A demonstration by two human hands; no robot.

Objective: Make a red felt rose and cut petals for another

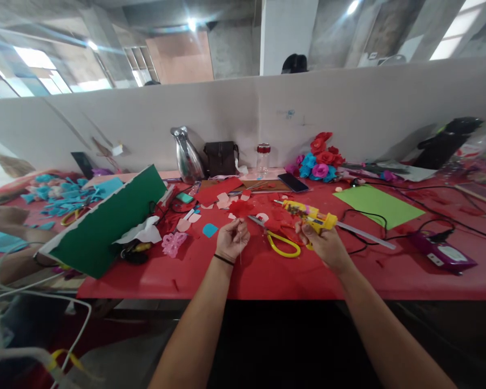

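My left hand (pixel 231 240) is closed in a pinch on the stem of a red paper flower (pixel 241 208); the thin stem hangs down below my fingers. In my right hand (pixel 326 246) is a yellow hot glue gun (pixel 308 213), its nozzle pointing left toward the flower. A clear glue stick (pixel 366 235) sticks out of its back end. Between my hands, yellow-handled scissors (pixel 283 246) lie on the red table (pixel 267 281). Cut paper petals in pink, red and blue are scattered about, among them a blue petal (pixel 210 230).
A green board (pixel 109 221) leans at the left, with another person's arm (pixel 8 221) beyond it. Behind stand a steel jug (pixel 187 154), a glass jar (pixel 263 161) and a paper flower bunch (pixel 322 159). At right lie green paper (pixel 378 205), black cords and a purple power strip (pixel 443 254).
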